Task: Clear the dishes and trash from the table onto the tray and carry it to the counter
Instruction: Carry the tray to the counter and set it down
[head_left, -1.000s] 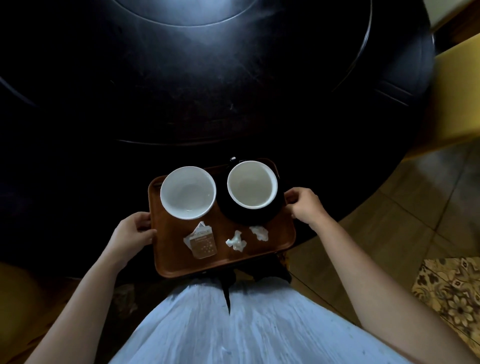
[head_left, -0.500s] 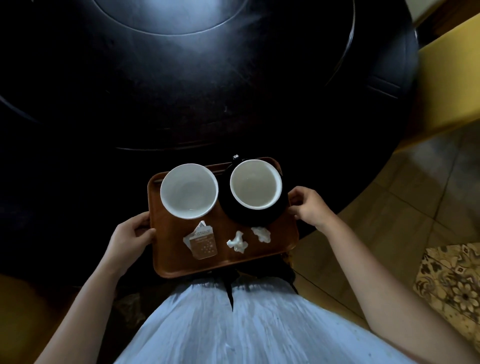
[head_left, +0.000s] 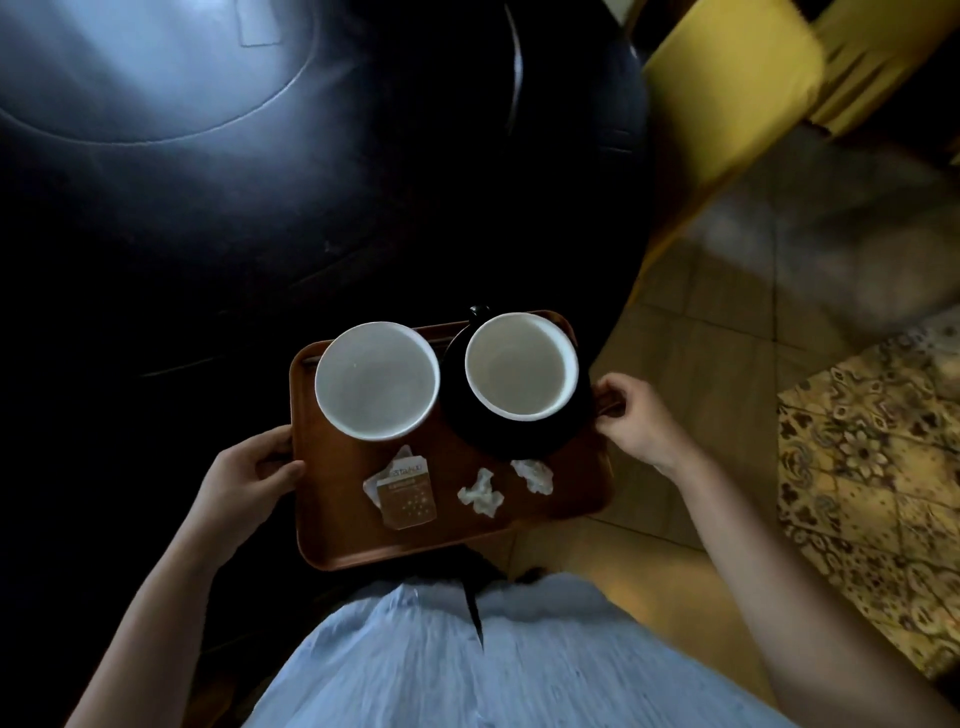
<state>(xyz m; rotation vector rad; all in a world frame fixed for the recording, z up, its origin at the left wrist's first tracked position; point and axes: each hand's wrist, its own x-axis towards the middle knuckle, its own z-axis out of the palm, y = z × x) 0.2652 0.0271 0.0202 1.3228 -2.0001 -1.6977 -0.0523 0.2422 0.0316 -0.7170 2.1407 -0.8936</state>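
Note:
A brown tray is held in front of my body, partly over the edge of the dark round table. My left hand grips its left rim and my right hand grips its right rim. On the tray stand a white bowl at the left and a white cup on a black saucer at the right. A torn wrapper and two crumpled tissues lie in front of them.
A yellow chair stands at the upper right beside the table. Tiled floor lies to the right, with a patterned rug at the far right. My pale blue clothing fills the bottom.
The tray has lifted and shifted right, away from the table, with both hands still gripping its rims. The view has turned right, showing more floor and chair.

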